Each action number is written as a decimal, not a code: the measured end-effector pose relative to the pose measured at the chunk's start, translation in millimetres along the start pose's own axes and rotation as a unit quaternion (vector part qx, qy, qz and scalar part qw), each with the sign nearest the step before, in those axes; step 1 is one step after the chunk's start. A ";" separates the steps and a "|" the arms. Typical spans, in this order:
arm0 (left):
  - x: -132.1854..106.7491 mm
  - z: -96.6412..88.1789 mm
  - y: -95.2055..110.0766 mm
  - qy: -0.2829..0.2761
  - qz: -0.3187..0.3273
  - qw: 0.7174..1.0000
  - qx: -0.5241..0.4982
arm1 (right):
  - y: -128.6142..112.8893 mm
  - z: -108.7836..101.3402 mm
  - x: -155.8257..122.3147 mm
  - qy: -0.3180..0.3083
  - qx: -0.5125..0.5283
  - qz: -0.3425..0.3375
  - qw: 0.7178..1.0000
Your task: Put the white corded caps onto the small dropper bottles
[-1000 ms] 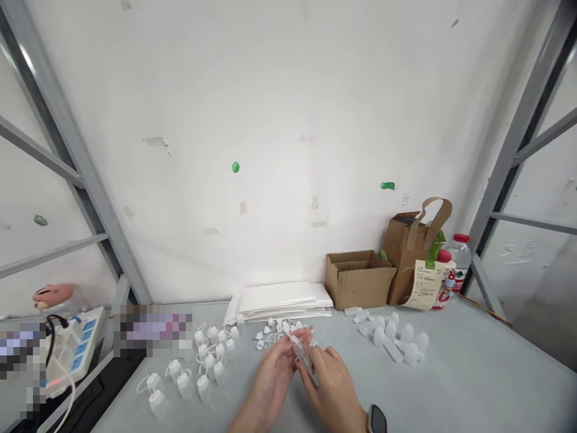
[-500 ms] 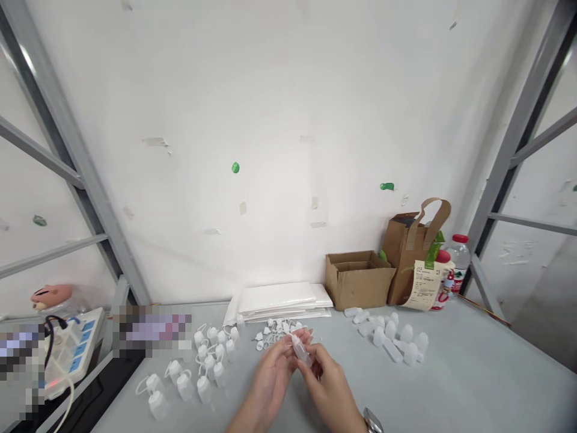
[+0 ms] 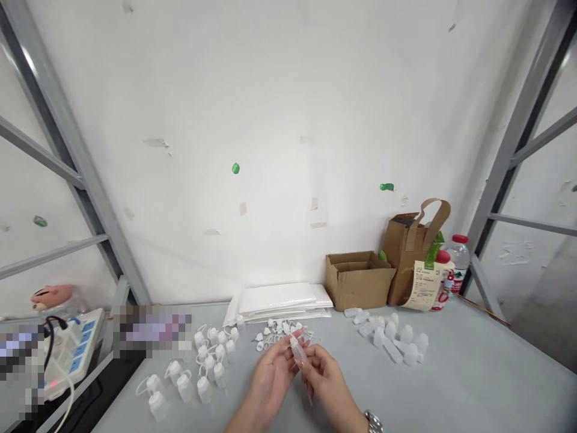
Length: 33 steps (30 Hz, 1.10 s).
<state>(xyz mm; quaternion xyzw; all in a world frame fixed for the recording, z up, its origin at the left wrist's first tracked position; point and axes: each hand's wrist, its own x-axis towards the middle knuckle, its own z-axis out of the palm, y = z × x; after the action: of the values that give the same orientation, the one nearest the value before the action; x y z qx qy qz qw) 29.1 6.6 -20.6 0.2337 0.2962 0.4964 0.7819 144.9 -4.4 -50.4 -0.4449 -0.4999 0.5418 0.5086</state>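
One plastic bottle [image 3: 298,350] held between left hand [image 3: 273,382], right hand [image 3: 327,385].

Small plastic bottle [image 3: 298,350] pinched between two hands

We see the bottle held up in front of us, its milky, translucent body tilted so the narrow tip points up and to the left and the wider base points down and to the right. Fingers of our left hand [image 3: 272,379] curl up against its near side, while the fingertips of our right hand [image 3: 325,380] close on its lower end, hiding part of it.
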 end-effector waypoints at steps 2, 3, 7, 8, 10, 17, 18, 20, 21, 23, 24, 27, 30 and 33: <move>-0.6 0.9 0.2 0.003 -0.002 1.000 0.001 | 1.4 -0.5 1.1 -0.010 0.014 0.008 1.000; -0.9 1.1 0.4 0.003 -0.003 1.000 0.001 | 1.9 -0.6 1.3 -0.016 0.020 0.011 1.000; -0.9 -0.3 0.4 -0.012 -0.011 1.000 0.004 | 1.2 0.1 0.6 -0.039 0.038 0.008 0.998; -0.6 -1.3 0.2 -0.017 -0.012 1.000 0.005 | 0.5 0.2 0.4 -0.042 0.044 0.006 0.998; 0.5 -3.3 -0.4 -0.026 -0.013 1.000 0.005 | -1.3 -0.4 0.5 -0.050 0.059 0.004 0.997; 0.2 -2.3 -0.5 -0.043 -0.006 0.999 -0.004 | -6.7 -5.2 2.0 -0.115 0.132 0.019 0.984; -0.7 -1.1 -0.2 -0.041 -0.006 0.999 -0.008 | -7.4 -5.0 1.3 -0.120 0.143 0.022 0.982; -2.4 1.4 0.3 -0.026 -0.007 0.999 -0.018 | -8.4 -3.6 -0.6 -0.134 0.159 0.029 0.978; -3.3 2.5 0.5 -0.014 -0.008 1.000 -0.020 | -8.9 -2.6 -1.6 -0.142 0.166 0.032 0.975; -4.7 4.3 0.6 0.012 -0.013 1.000 -0.017 | -10.1 -1.1 -3.0 -0.159 0.180 0.035 0.970; -5.2 5.1 0.5 0.024 -0.014 1.000 -0.014 | -10.9 -0.8 -3.4 -0.170 0.189 0.037 0.966; -5.8 7.2 -0.1 0.051 -0.004 0.999 0.001 | -14.3 -2.3 -3.4 -0.201 0.236 0.055 0.949; -5.7 9.2 -0.9 0.037 -0.005 0.999 0.007 | -17.7 -6.3 -2.4 -0.205 0.303 0.088 0.927; -5.5 9.7 -1.0 0.002 -0.011 1.000 -0.003 | -18.5 -9.2 -1.1 -0.198 0.329 0.095 0.918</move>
<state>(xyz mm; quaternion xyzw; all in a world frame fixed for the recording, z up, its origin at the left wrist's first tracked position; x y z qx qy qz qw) 34.7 0.5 -13.1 0.2267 0.2989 0.4889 0.7876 156.1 -4.9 -33.0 -0.1819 -0.3395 0.7986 0.4625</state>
